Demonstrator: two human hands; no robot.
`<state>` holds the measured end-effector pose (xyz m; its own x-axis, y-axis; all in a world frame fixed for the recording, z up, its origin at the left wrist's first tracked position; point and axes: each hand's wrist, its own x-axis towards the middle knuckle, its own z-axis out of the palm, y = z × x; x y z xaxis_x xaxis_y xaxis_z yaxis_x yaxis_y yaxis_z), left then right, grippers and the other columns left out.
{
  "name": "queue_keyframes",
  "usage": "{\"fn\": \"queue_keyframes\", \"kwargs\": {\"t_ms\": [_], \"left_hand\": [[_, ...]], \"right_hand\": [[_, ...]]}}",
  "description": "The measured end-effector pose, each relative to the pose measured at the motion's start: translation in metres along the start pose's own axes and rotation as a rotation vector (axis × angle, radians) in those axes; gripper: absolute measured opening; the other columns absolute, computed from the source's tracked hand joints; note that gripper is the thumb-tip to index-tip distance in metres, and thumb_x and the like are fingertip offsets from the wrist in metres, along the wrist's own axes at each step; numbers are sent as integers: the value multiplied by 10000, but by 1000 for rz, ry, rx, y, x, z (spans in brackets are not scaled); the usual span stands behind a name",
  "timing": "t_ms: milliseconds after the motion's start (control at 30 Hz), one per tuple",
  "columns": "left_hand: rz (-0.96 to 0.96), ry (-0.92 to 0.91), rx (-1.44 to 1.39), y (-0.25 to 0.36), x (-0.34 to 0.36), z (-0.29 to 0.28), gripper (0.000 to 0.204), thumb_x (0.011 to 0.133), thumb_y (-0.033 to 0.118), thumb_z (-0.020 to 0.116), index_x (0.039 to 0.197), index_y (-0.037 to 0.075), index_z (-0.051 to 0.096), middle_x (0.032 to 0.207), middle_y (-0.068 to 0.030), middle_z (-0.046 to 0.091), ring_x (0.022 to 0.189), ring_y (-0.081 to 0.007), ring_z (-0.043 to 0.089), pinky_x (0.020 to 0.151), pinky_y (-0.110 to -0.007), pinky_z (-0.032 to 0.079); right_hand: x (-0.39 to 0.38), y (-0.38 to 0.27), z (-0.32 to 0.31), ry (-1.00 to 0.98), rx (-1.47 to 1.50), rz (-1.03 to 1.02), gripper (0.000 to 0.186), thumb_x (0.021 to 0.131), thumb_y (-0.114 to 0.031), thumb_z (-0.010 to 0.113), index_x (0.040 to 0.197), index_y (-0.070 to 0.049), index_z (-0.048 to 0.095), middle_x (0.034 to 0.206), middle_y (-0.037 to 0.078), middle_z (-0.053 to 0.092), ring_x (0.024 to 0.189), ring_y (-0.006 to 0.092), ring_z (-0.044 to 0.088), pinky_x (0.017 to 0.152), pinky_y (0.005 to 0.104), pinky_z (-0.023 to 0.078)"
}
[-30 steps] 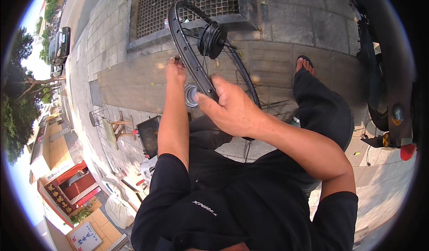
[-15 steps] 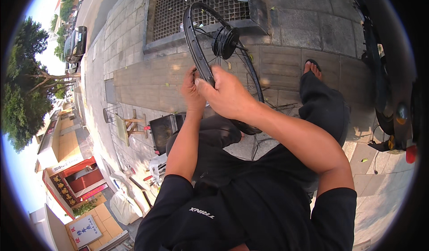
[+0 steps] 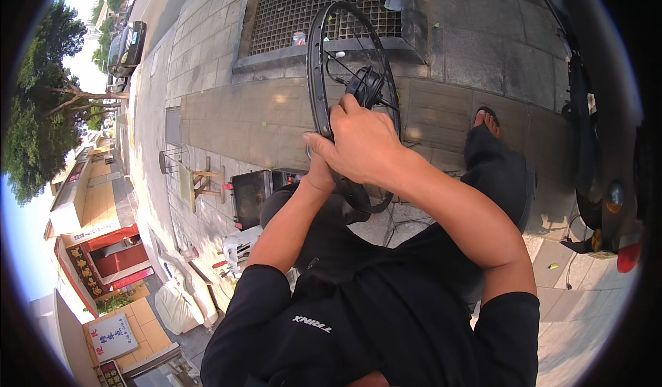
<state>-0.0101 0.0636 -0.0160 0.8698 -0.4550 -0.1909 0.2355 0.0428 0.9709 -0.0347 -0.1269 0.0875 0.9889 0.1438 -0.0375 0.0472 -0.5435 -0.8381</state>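
Observation:
A black spoked wheel (image 3: 318,87) with a thick black hub (image 3: 365,87) stands upright in front of me, between my knees. My right hand (image 3: 364,139) is closed on the near side of it, with the thumb reaching left across the rim and the fingers curled inward below the hub. Lower on the same rim, my left hand (image 3: 320,175) is closed around its left side. Its fingers are mostly hidden behind the rim and my right hand.
Beyond the wheel lies a framed metal grate (image 3: 283,22). On the left are an open black toolbox (image 3: 249,195), a small wooden stool (image 3: 198,184) and scattered tools (image 3: 236,252). A dark vehicle (image 3: 600,173) stands at the right. My sandalled foot (image 3: 487,120) rests on the paving.
The wheel has turned to show a narrower, more upright ring and shifted right. My right hand has moved right over the rim, toward the hub; my left hand has moved down along the rim.

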Motion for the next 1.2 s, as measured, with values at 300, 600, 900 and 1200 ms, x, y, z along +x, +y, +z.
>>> {"fn": "queue_keyframes", "kwargs": {"t_ms": [300,600,900,1200], "left_hand": [[438,76,679,25,-5,10,164,985,61,645,1135,-1,667,992,-143,646,928,-311,704,748,-397,559],[702,151,882,47,-2,18,291,820,-17,709,1103,48,684,968,-140,705,885,-400,712,735,-451,584],[528,196,871,41,-13,2,210,899,30,736,1108,19,710,970,-149,722,866,-369,726,733,-418,579],[199,67,752,74,-7,13,261,884,-24,666,1139,-12,718,1063,-157,760,1064,-321,742,927,-395,583]], "right_hand": [[-6,15,-22,-144,414,-53,575,1006,-352,659,1331,119,613,1311,237,593,1132,329,666,1007,398,533],[-6,40,13,14,741,198,358,1014,-40,497,1321,91,628,1426,219,605,1105,272,696,990,360,562],[17,48,35,-311,700,360,430,1064,-101,559,1473,30,577,1235,69,699,1063,112,642,951,266,507],[11,82,65,22,458,39,391,1105,-168,597,1459,-4,572,1074,94,762,1017,148,707,928,311,556]]}}
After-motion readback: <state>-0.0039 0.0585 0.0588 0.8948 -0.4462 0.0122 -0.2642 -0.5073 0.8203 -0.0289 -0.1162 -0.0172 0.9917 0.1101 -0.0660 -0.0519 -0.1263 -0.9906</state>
